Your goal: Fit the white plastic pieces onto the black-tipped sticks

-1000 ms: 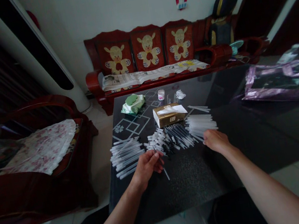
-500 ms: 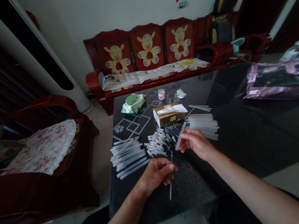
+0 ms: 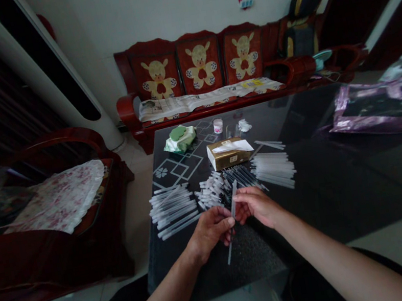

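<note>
My left hand [image 3: 212, 231] pinches a thin pen refill [image 3: 230, 253], whose lower end points down toward the table's near edge. My right hand [image 3: 256, 207] grips a translucent pen barrel [image 3: 234, 199] in its fingertips. The barrel's lower end meets the refill at my left fingers; how far one sits inside the other is hidden. Just beyond the hands lie a heap of short white pen parts [image 3: 212, 190] and a bunch of dark refills [image 3: 242, 176]. A stack of frosted barrels [image 3: 273, 170] is to the right, and a row of whitish pens or barrels [image 3: 175, 211] to the left.
Behind the piles stands a gold tissue box [image 3: 231, 158]. Farther back are a green wipes pack [image 3: 180, 139], a small white tub [image 3: 218, 126] and crumpled tissue [image 3: 244, 125]. A purple-edged plastic bag [image 3: 353, 129] rests on the dark table [image 3: 321, 191] at right.
My right hand has moved left and slightly down, bringing the barrel onto the refill's upper part. My left hand stays nearly in place with the refill.
</note>
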